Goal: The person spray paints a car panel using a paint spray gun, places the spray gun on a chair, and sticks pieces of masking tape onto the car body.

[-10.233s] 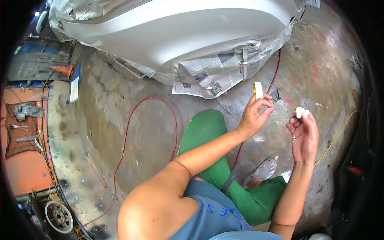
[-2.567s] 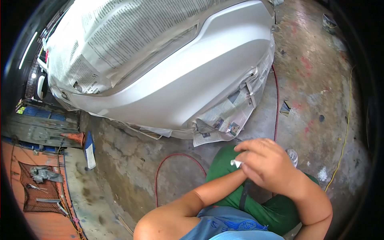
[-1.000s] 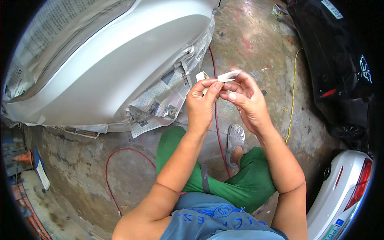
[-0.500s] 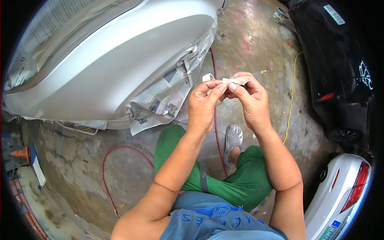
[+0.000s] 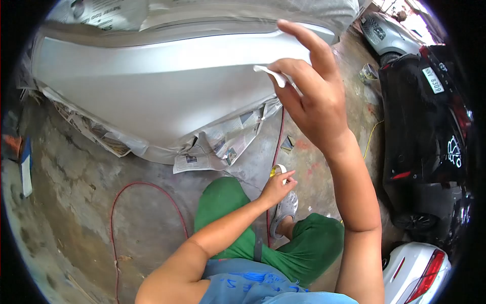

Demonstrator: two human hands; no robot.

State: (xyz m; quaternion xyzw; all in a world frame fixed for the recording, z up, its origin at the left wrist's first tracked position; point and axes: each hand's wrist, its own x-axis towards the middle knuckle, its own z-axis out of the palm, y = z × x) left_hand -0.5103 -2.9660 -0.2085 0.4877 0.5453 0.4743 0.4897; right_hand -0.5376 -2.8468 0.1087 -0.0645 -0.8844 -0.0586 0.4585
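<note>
My right hand [image 5: 319, 96] is raised in front of the silver-white car panel [image 5: 152, 91], pinching a small folded strip of white tape [image 5: 271, 74] between thumb and forefinger. Whether the strip touches the panel cannot be told. Lower down, near my knee, my left hand [image 5: 277, 189] has a roll of tape [image 5: 280, 170] hooked around its fingers, with a yellow inner core showing. Newspaper and clear plastic masking [image 5: 235, 137] hang along the panel's lower edge.
A red hose [image 5: 147, 183] loops over the concrete floor. To the right stand a black car [image 5: 420, 137] and a white car [image 5: 417, 273]. A can [image 5: 368, 74] and a yellow cord [image 5: 373, 138] lie beyond. An orange cone [image 5: 12, 144] is at far left.
My hands, together at the tape half a second ago, have come apart. The right one has risen toward the panel with the strip, the left has dropped with the roll. The view has shifted.
</note>
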